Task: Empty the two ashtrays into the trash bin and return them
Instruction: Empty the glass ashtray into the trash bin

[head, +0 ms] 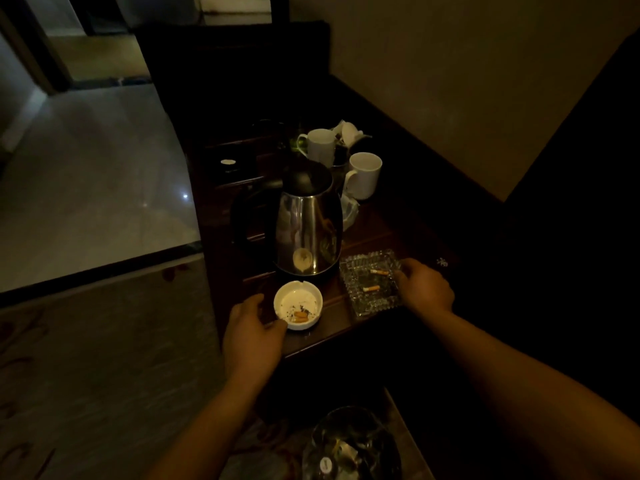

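A small round white ashtray (298, 305) with a few butts and ash sits near the front edge of a dark wooden table (332, 332). My left hand (251, 336) is at its left side, thumb touching the rim and fingers curved beside it. To the right lies a square clear glass ashtray (369, 284) holding two butts. My right hand (424, 289) grips its right edge, fingers over the rim. On the floor below the table stands a trash bin (351, 445) lined with a clear bag.
A steel electric kettle (306, 230) stands just behind the two ashtrays. Two white mugs (363, 174) and some sachets are farther back. A wall runs along the right; carpet and a tiled floor lie to the left.
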